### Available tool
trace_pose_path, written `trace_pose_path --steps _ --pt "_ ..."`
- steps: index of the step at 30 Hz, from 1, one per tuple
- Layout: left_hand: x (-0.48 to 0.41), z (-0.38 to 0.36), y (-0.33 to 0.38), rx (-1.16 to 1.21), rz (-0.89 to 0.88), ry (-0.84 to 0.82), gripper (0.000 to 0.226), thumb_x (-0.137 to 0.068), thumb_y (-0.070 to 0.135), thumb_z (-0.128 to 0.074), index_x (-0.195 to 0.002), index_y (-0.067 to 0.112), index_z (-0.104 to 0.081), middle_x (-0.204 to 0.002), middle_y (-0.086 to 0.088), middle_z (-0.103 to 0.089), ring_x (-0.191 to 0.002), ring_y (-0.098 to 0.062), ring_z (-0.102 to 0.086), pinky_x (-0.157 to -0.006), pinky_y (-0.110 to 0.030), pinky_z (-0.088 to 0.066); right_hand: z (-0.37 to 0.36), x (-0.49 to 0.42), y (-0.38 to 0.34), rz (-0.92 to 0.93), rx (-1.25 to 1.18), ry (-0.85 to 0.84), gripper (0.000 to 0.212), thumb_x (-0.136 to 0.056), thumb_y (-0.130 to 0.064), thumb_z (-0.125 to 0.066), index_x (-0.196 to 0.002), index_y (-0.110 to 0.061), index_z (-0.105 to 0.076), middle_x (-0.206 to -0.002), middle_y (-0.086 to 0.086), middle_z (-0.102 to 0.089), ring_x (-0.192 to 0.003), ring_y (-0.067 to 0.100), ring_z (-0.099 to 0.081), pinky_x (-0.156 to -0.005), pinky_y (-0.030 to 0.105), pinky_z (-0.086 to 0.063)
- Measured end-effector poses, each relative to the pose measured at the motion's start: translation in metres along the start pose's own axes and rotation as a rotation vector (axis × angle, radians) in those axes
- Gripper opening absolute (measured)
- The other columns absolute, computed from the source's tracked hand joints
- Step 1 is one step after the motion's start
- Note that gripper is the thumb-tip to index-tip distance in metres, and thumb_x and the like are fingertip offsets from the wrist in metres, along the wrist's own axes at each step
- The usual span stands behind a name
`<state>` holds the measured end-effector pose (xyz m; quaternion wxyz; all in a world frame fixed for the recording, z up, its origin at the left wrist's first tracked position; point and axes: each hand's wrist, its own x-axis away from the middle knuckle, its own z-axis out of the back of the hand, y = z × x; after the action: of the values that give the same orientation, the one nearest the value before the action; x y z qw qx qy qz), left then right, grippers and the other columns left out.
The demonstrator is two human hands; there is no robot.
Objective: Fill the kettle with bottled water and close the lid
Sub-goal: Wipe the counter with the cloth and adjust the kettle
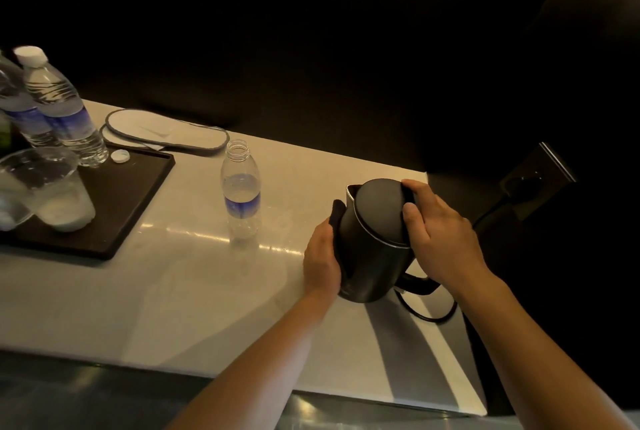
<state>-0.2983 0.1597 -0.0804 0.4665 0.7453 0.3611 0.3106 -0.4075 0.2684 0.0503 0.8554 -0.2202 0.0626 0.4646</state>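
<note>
Two bare forearms reach in from the near edge over the pale worktop (180,291). The left hand (322,261) wraps the handle (337,218) of the black kettle (372,249), its fingers closed round it on the kettle's left side. The right hand (440,237) lies on the kettle's right side, thumb and fingers (414,187) curled against the edge of the lid (379,209), which sits down on the rim; whether it is fully latched cannot be told. The kettle stands on its base (415,286) under the right wrist, and a black cord (429,315) loops out from the base just behind that wrist.

To the left of the left fingers, well apart, an uncapped bottle (240,189) stands upright on the worktop with some water in it. Farther left lies a dark tray (128,201). On it rest a loose white cap (120,156), an upturned clear cup (57,187), and two more bottles (62,107) standing at the far left corner, one of them plainly capped. Beyond the tray, flat white slippers (162,131) with grey edging lie on the worktop. Far to the right of the right fingers, a wall socket (535,178) sits in the dark.
</note>
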Motion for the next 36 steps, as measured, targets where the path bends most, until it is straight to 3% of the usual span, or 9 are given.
trace_pose_path --steps 8,11,17,22,27,29,31,33,36 --pt "0.037 -0.028 -0.012 0.013 -0.132 0.357 0.033 -0.098 0.05 -0.035 -0.112 0.057 -0.065 -0.103 0.027 -0.072 -0.103 0.0 -0.068 -0.076 -0.012 -0.054 -0.003 0.006 -0.006 -0.05 0.03 0.027 0.052 -0.099 -0.054 -0.02 -0.146 -0.033 -0.032 -0.118 0.006 -0.061 -0.077 0.017 -0.05 -0.062 0.035 -0.045" --pt "0.047 -0.044 -0.012 -0.005 -0.143 0.538 0.037 -0.099 0.047 -0.034 -0.119 0.043 -0.065 -0.104 0.021 -0.071 -0.098 0.007 -0.066 -0.074 -0.005 -0.049 -0.002 0.008 -0.009 -0.039 0.038 0.049 0.056 -0.099 -0.053 -0.022 -0.147 -0.028 -0.033 -0.112 0.008 -0.06 -0.072 0.018 -0.043 -0.06 0.034 -0.037" --pt "0.059 -0.051 0.001 0.241 0.089 0.742 0.029 -0.103 0.03 -0.048 -0.115 0.02 -0.073 -0.104 -0.003 -0.076 -0.092 -0.016 -0.073 -0.069 -0.02 -0.059 0.003 0.008 -0.002 -0.011 -0.007 0.03 0.059 -0.097 -0.057 -0.024 -0.146 -0.026 -0.035 -0.116 0.009 -0.06 -0.075 0.018 -0.042 -0.055 0.029 -0.03" --pt "0.081 0.015 0.03 0.396 0.404 0.64 0.035 -0.092 0.039 -0.058 -0.107 0.012 -0.074 -0.093 -0.015 -0.076 -0.087 -0.033 -0.072 -0.077 -0.043 -0.058 -0.003 0.007 0.004 -0.012 -0.042 0.025 0.059 -0.097 -0.059 -0.024 -0.145 -0.026 -0.034 -0.121 0.01 -0.061 -0.082 0.017 -0.048 -0.063 0.031 -0.036" --pt "0.112 0.103 0.064 -0.179 0.065 0.634 0.02 -0.1 0.042 -0.052 -0.094 0.03 -0.066 -0.095 -0.006 -0.07 -0.091 -0.026 -0.07 -0.066 -0.03 -0.056 -0.005 0.008 0.004 -0.01 -0.055 0.035 0.056 -0.1 -0.056 -0.029 -0.146 -0.025 -0.035 -0.122 0.013 -0.062 -0.092 0.03 -0.061 -0.066 0.034 -0.039" --pt "0.119 0.134 0.067 -0.565 -0.112 0.522 0.025 -0.104 0.041 -0.046 -0.092 0.028 -0.064 -0.092 -0.003 -0.069 -0.094 -0.026 -0.069 -0.073 -0.034 -0.054 -0.003 0.009 0.001 -0.016 -0.045 0.044 0.054 -0.101 -0.054 -0.031 -0.146 -0.024 -0.036 -0.123 0.014 -0.062 -0.093 0.032 -0.061 -0.065 0.034 -0.038" --pt "0.118 0.159 0.057 -1.126 -0.241 0.269 0.028 -0.104 0.04 -0.041 -0.11 0.024 -0.063 -0.119 -0.008 -0.071 -0.117 -0.031 -0.064 -0.093 -0.047 -0.054 -0.002 0.009 -0.001 -0.018 -0.04 0.058 0.053 -0.102 -0.051 -0.033 -0.146 -0.022 -0.038 -0.123 0.014 -0.063 -0.094 0.033 -0.062 -0.065 0.033 -0.037" --pt "0.119 0.172 0.041 -1.649 -0.161 0.015 0.049 -0.103 0.047 -0.031 -0.147 0.029 -0.042 -0.164 -0.008 -0.036 -0.152 -0.039 -0.027 -0.119 -0.061 -0.029 0.0 0.01 -0.004 -0.03 -0.038 0.062 0.052 -0.102 -0.049 -0.035 -0.147 -0.022 -0.04 -0.125 0.014 -0.064 -0.096 0.035 -0.062 -0.065 0.033 -0.038" --pt "0.114 0.186 0.035 -1.695 -0.055 0.057 0.062 -0.097 0.063 -0.012 -0.157 0.047 -0.006 -0.173 0.004 -0.006 -0.158 -0.028 0.002 -0.124 -0.058 -0.006 0.002 0.012 -0.005 -0.05 -0.017 0.058 0.053 -0.102 -0.051 -0.034 -0.147 -0.025 -0.04 -0.128 0.013 -0.062 -0.102 0.036 -0.061 -0.067 0.037 -0.041"
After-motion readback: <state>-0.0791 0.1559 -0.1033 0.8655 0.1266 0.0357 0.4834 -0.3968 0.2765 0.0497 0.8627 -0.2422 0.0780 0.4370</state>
